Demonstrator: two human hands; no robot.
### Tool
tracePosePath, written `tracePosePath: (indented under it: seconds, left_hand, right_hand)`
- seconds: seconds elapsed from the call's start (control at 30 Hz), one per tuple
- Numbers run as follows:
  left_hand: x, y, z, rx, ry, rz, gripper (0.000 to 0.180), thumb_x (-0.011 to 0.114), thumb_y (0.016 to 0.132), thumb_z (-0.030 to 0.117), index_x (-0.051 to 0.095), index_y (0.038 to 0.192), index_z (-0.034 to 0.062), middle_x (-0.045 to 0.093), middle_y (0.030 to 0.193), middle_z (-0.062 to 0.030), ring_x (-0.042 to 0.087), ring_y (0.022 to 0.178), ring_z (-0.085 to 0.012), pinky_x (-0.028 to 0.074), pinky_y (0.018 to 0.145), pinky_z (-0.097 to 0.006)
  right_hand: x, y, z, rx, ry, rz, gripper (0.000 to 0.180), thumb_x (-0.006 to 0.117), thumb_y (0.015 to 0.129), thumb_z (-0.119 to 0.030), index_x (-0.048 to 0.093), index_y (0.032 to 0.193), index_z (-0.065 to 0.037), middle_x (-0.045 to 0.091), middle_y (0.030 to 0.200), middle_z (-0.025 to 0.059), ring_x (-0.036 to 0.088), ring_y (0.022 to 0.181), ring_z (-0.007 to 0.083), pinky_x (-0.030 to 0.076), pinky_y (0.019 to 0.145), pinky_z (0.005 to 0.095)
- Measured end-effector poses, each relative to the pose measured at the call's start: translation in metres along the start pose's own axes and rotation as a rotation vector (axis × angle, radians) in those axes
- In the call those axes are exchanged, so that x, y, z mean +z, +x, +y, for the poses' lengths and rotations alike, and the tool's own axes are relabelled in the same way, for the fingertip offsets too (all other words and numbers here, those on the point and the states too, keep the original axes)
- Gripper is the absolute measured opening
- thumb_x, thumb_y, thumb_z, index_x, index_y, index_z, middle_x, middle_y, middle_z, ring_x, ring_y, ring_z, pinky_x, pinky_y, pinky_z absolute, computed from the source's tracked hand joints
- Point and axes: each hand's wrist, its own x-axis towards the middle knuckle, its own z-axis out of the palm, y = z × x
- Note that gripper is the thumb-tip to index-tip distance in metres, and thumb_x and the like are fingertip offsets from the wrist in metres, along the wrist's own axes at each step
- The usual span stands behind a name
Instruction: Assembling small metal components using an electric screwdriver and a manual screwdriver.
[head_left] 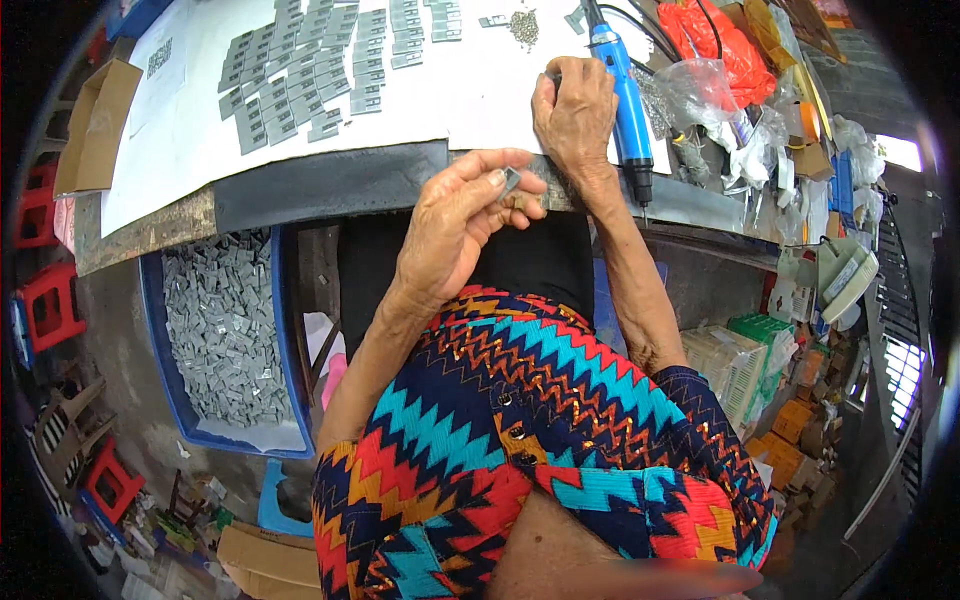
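My left hand (447,225) pinches a small grey flat part (509,183) between thumb and fingers, just off the table's front edge. On the white table covering my right hand (577,118) rests with its fingers curled down; what they hold, if anything, is hidden beneath them. Close against that hand's right side is a blue electric screwdriver (628,110), its bit pointing toward me. Beyond the right hand lies a small pile of tiny screws (524,28). Rows of similar grey parts (290,75) cover the table's left half.
Below the table at left, a blue bin (282,330) holds a heap of grey parts. A cardboard box (97,125) stands at the table's left end. Red plastic (715,50) and clear bags (700,95) crowd the right side. Red stools (50,305) stand at far left.
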Motion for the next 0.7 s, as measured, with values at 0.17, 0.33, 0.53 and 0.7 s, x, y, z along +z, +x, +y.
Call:
tracePosePath:
  seconds: [0.17, 0.33, 0.53, 0.7]
  left_hand:
    - [0.005, 0.005, 0.001, -0.012, 0.033, 0.029, 0.028, 0.044, 0.09, 0.008, 0.049, 0.112, -0.0077, 0.06, 0.092, -0.0148, 0.057, 0.077, -0.016, 0.046, 0.07, -0.024]
    - [0.007, 0.005, -0.003, -0.047, 0.044, 0.052, 0.025, 0.046, 0.089, 0.009, 0.051, 0.107, -0.0067, 0.06, 0.089, -0.0134, 0.056, 0.074, -0.0144, 0.045, 0.067, -0.024]
    - [0.01, 0.002, -0.008, -0.081, 0.059, 0.061, 0.023, 0.046, 0.088, 0.009, 0.052, 0.104, -0.0059, 0.06, 0.086, -0.0117, 0.056, 0.071, -0.0132, 0.045, 0.065, -0.023]
    - [0.008, 0.002, -0.013, -0.096, 0.048, 0.065, 0.023, 0.046, 0.089, 0.009, 0.052, 0.105, -0.0057, 0.06, 0.087, -0.0115, 0.056, 0.072, -0.0129, 0.044, 0.066, -0.023]
  right_hand:
    - [0.002, 0.0, 0.002, -0.028, 0.071, 0.054, 0.015, 0.06, 0.073, -0.008, 0.05, 0.082, -0.002, 0.046, 0.079, 0.0168, 0.05, 0.07, 0.03, 0.042, 0.062, 0.0396]
    - [-0.004, 0.003, -0.005, -0.04, 0.03, 0.08, 0.015, 0.061, 0.074, -0.01, 0.049, 0.08, -0.002, 0.048, 0.073, 0.0157, 0.055, 0.06, 0.0291, 0.045, 0.051, 0.0382]
    - [-0.007, 0.001, -0.007, -0.003, 0.035, 0.008, 0.019, 0.06, 0.079, -0.017, 0.048, 0.073, -0.003, 0.053, 0.062, 0.0111, 0.057, 0.047, 0.0242, 0.043, 0.038, 0.0337]
    - [-0.006, 0.004, -0.007, 0.024, 0.073, 0.023, 0.024, 0.059, 0.081, -0.021, 0.049, 0.067, -0.005, 0.054, 0.053, 0.0098, 0.056, 0.043, 0.0239, 0.042, 0.037, 0.0343]
